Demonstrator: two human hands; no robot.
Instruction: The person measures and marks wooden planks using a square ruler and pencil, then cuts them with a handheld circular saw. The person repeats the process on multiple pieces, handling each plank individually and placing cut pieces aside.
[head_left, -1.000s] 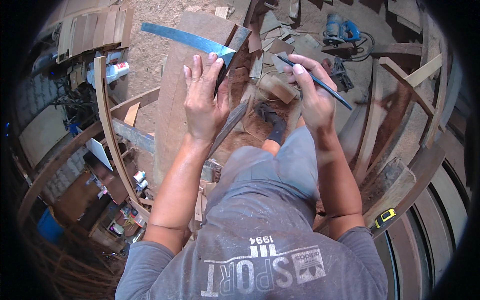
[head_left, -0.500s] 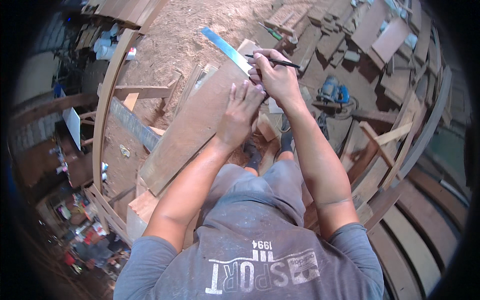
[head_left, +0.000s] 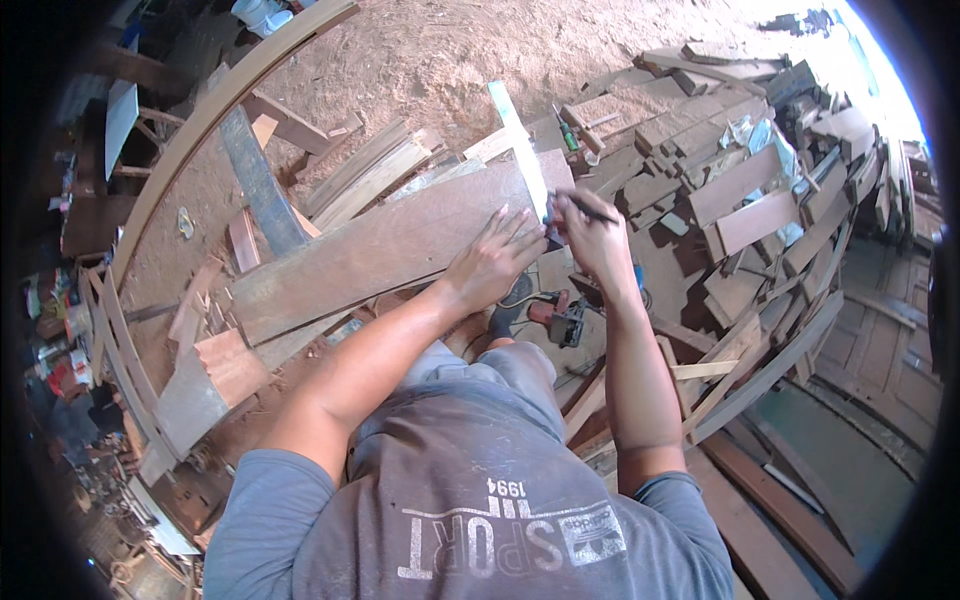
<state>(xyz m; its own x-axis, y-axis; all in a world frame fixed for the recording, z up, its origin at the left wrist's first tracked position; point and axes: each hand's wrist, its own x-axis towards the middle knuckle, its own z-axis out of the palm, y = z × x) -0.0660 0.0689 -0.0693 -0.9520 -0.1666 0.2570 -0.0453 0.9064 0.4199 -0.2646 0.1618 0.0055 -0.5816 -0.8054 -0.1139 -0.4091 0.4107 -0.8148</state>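
Observation:
A long brown wooden board (head_left: 360, 255) lies slantwise in front of me. Across its right end rests a try square with a shiny metal blade (head_left: 521, 145), whose far tip sticks out past the board's far edge. My left hand (head_left: 490, 262) lies flat on the board, fingers spread, fingertips close to the square's near end; its thumb is hidden. A dark pen (head_left: 592, 207) is pinched in my right hand (head_left: 602, 245), beside the near part of the blade. The pen's tip is hard to make out.
Wood offcuts (head_left: 680, 140) lie heaped at the right. Below the board sits a red and black power tool (head_left: 562, 315). A green-handled screwdriver (head_left: 568, 134) lies beyond the board's right end. A curved wooden rail (head_left: 190, 165) rises at the left. Sawdust covers the floor (head_left: 430, 60).
My view has turned, so the board now lies closer to crosswise. My right hand has drawn nearer to the blade's near part with the pen. The left hand stays flat on the board.

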